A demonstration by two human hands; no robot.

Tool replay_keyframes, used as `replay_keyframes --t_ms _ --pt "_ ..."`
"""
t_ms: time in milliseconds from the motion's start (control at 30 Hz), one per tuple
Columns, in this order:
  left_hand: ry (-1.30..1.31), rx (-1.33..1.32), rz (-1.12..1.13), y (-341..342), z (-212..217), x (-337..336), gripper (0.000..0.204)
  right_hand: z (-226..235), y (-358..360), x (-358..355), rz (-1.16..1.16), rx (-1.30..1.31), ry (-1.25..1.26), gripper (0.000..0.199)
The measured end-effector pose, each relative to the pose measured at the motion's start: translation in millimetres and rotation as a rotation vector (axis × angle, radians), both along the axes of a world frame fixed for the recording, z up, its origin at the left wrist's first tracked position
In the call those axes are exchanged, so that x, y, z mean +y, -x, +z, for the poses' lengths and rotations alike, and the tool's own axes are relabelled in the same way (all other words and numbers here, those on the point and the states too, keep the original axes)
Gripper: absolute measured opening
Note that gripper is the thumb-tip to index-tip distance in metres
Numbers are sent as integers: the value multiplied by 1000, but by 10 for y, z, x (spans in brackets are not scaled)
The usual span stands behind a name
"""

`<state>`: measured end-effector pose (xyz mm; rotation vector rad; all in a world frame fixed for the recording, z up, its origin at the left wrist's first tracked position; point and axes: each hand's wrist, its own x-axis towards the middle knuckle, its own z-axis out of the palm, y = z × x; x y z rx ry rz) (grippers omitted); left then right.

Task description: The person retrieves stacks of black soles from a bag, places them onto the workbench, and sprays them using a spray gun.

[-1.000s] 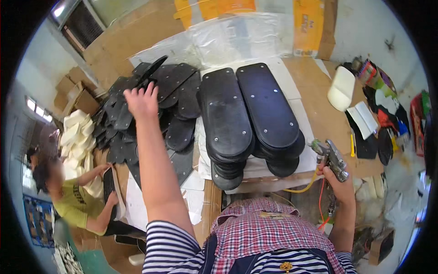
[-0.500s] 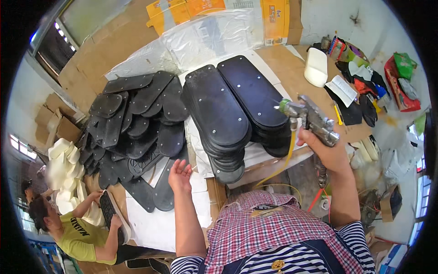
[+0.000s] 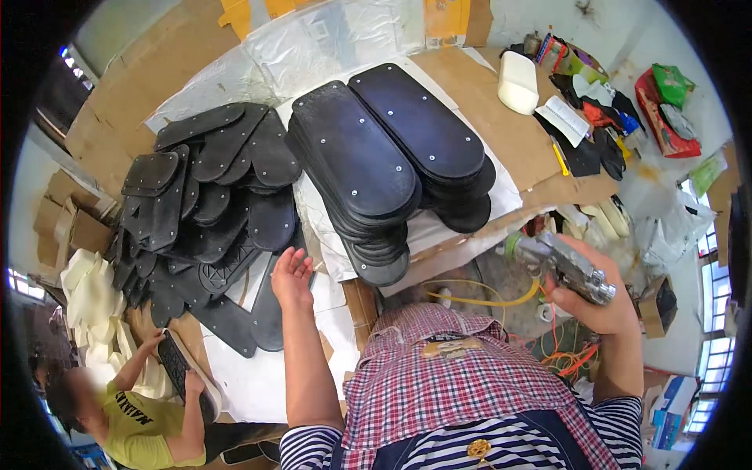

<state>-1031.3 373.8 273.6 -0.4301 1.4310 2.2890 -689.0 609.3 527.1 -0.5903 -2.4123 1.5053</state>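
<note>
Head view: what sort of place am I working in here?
Probably a workshop for making or finishing parts: there's a loose heap of black panels, neat stacks of similar panels with metal studs, and a spray gun in the right hand.

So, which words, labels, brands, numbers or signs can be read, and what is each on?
I won't copy wording out, only say where it stands:
Yellow shirt at lower left: big dark lettering.
Open notebook: fine marks, too small to read.
Orange card at the top: faint marks, too blurred.
Blue and white box, lower right: marks too small.
Spray gun in the right hand: none I can make out.
</note>
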Motion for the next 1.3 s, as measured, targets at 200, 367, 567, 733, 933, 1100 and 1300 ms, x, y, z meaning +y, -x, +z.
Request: replay_keyframes --t_ms 200,367,567,733,933,1100,1300 --pt "-12 -26 -263 -78 47 439 30 -16 -47 -133 -74 39 129 55" --pt "6 18 -436 -112 275 807 34 68 -182 -126 -280 -21 90 57" --pt "178 54 -407 -27 369 1063 43 56 -57 -118 -185 130 154 60" --pt "206 -27 -351 -21 442 1169 43 31 330 -40 -79 190 191 57" --pt "115 -108 -322 63 440 1180 24 -41 581 49 -216 305 177 46" --pt "-195 -207 -368 105 521 1190 18 -205 491 154 -269 288 226 54" --pt "-347 30 -331 170 693 1275 30 -444 486 99 -300 210 239 56"
